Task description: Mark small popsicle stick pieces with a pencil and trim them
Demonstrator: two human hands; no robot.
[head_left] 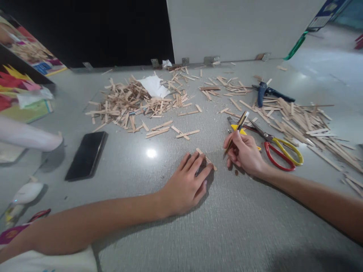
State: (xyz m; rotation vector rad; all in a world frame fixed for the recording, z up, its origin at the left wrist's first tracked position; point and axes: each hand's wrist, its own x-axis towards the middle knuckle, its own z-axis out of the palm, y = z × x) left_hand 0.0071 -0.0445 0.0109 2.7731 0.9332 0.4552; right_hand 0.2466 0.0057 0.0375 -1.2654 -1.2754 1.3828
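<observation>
My left hand [187, 181] lies flat on the grey table [232, 219], fingers stretched over a short wooden stick [211, 164] and pressing it down. My right hand [245, 153] is closed round a yellow-and-black utility knife [240, 124], which points up and away from me, its lower end near the stick. Red-and-yellow scissors [276, 147] lie just right of that hand.
Heaps of cut wooden sticks [127, 102] spread across the back and right [300, 121]. A black phone [86, 155] lies at left, blue pliers [262, 92] at the back right, white paper [154, 87] among the sticks. Another person's sleeve [28, 136] enters from the left.
</observation>
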